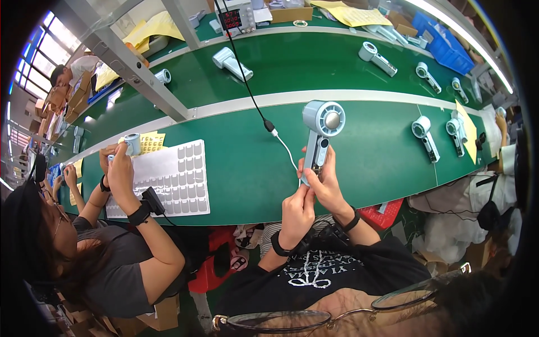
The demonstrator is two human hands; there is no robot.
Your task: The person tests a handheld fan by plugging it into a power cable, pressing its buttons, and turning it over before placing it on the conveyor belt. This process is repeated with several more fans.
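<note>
Upright above the green bench, a light blue handheld fan shows its round head and silver hub. Its handle has an open slot with inner parts showing. My right hand is closed around the lower handle, thumb toward the slot. Just below, my left hand pinches at the handle's bottom end, where a white cable runs down into the fingers. The cable's tip is hidden there, so I cannot tell whether it is plugged in. A black connector joins it to a black cord from above.
On my left a co-worker holds another fan over a sheet of grey stickers. Several fans lie on the far belt, one of them a fan; another fan rests at right. A power supply and blue crate stand behind.
</note>
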